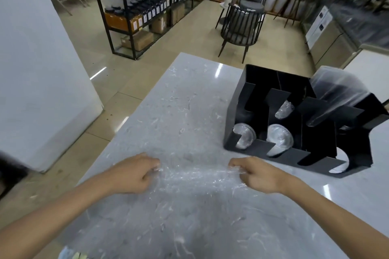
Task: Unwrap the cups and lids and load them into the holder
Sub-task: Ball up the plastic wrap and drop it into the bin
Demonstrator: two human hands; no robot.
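A clear plastic wrap is stretched flat between my two hands over the marble counter. My left hand pinches its left end and my right hand pinches its right end. The black slotted holder stands at the right of the counter. Clear lids lie in its front left slot, with more lids in the slot beside them. A clear cup stack shows in a middle slot. A tall stack of clear cups leans in the right slot.
The marble counter ends at the left, with tiled floor below. A white pillar stands at the left. Black shelving and dark chairs lie beyond. A small bit of plastic sits at the bottom edge.
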